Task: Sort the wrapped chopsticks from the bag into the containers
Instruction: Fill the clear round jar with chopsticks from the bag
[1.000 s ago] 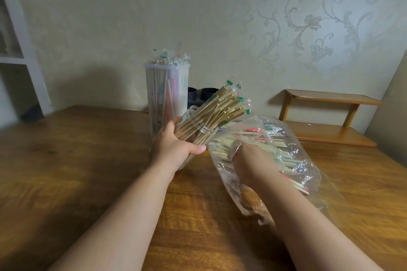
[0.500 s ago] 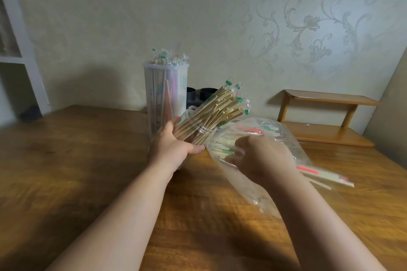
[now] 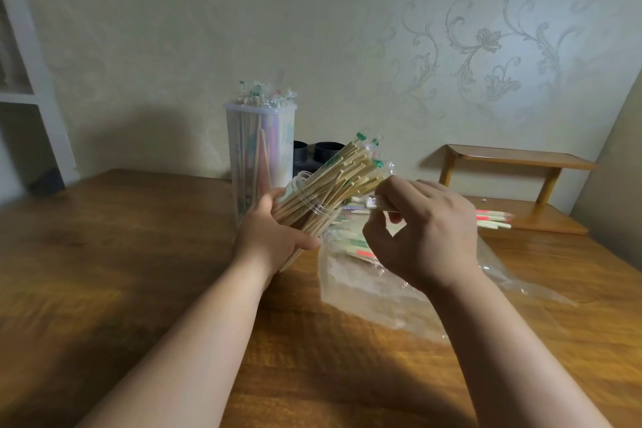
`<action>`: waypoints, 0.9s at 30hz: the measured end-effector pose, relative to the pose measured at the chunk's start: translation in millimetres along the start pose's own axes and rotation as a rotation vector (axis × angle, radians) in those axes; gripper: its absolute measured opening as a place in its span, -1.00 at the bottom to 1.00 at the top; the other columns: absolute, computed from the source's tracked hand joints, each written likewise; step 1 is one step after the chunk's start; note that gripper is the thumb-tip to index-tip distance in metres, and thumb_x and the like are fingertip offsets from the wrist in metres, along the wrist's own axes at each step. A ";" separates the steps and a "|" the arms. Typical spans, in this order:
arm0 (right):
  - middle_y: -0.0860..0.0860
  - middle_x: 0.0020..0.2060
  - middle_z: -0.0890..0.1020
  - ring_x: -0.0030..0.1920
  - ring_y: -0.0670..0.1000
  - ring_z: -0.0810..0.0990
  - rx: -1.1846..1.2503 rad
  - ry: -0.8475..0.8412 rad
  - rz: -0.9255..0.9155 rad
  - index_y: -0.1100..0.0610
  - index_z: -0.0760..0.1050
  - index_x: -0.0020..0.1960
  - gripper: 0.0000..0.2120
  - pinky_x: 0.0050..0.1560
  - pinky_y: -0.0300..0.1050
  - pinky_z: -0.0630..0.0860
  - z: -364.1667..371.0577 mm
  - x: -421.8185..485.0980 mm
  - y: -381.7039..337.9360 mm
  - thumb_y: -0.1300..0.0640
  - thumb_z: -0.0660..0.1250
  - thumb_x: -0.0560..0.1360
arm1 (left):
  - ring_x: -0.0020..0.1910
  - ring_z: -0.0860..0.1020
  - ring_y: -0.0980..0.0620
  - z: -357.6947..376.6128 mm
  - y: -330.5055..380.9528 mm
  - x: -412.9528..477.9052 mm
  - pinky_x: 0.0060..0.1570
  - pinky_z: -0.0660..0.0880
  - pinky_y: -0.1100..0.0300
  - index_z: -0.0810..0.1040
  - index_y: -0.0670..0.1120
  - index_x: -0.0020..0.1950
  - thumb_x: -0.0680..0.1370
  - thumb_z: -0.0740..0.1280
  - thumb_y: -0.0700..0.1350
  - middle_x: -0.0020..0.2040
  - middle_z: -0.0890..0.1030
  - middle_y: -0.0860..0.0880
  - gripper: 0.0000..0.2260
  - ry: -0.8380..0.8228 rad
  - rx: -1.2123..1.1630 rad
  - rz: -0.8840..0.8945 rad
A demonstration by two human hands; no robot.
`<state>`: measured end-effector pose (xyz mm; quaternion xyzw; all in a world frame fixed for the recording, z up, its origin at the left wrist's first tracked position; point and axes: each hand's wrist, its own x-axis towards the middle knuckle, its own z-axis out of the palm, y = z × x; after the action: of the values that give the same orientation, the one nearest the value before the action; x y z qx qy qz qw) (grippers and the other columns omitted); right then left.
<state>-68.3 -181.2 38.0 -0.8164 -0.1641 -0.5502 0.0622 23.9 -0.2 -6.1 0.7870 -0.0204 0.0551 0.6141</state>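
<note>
Small bundle of wrapped chopsticks (image 3: 495, 219), pink-banded, held roughly level above the tabletop (image 3: 121, 254) in the right hand (image 3: 429, 229). Grip clamped on the bundle, thumb and fingers curled round it. The clear wrapper ends poke out at the hand's left, just beside the jar mouth, and the pink-banded ends stick out to the right. Left hand (image 3: 274, 234) holds a clear jar (image 3: 314, 207), tilted with its mouth up and to the right. Grip closed round the jar's lower body, thumb across the front. Whether the jar's base touches the tabletop cannot be told. Jar packed with green-tipped chopsticks (image 3: 351, 167) fanning out of the mouth. Below the right hand a clear plastic bag (image 3: 368, 285) lies crumpled on the tabletop, with bagged chopsticks (image 3: 359, 248) showing green and pink through the film, partly hidden by the hand. Just behind the tilted jar stands a tall clear container (image 3: 260, 149), upright and full, crinkled wrapper ends rising above its rim. Two black cylinders (image 3: 324, 151) sit behind, near the wall. At far right, a low wooden two-tier rack (image 3: 514, 163). Pale scroll-patterned wallpaper (image 3: 479, 45) behind. White shelving (image 3: 38, 90) at the left edge.
</note>
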 end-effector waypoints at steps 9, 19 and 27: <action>0.09 -0.24 0.57 -0.28 0.13 0.41 -0.061 0.279 0.071 0.20 0.44 -0.33 -0.58 -0.24 -0.01 0.31 17.5 -5.5 12.4 0.07 0.17 0.66 | 0.33 0.42 -0.10 0.3 -1.0 0.0 0.28 0.45 -0.17 0.38 0.20 0.39 0.09 0.66 -0.19 0.29 0.50 0.07 -0.06 0.053 0.108 0.054; 0.17 -0.18 0.51 -0.22 0.03 0.42 0.064 0.423 0.332 0.28 0.52 -0.25 -0.50 -0.35 -0.13 0.25 17.6 -10.8 14.5 -0.04 0.13 0.67 | 0.34 0.36 -0.05 -3.7 8.3 -11.6 0.37 0.32 -0.14 0.37 0.21 0.40 0.21 0.64 -0.11 0.30 0.48 0.11 -0.16 0.098 0.382 0.155; 0.16 -0.29 0.56 -0.13 0.01 0.52 0.398 0.512 0.341 0.20 0.57 -0.24 -0.50 -0.11 -0.24 0.43 25.3 -6.7 8.7 -0.08 0.09 0.67 | 0.35 0.34 -0.05 -3.3 9.3 -11.4 0.40 0.27 -0.08 0.35 0.21 0.41 0.24 0.63 -0.08 0.32 0.47 0.12 -0.19 0.059 0.437 0.169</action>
<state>-45.4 -183.6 22.7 -0.6396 -0.1086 -0.6758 0.3499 11.4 0.3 2.4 0.8948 -0.0561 0.1325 0.4227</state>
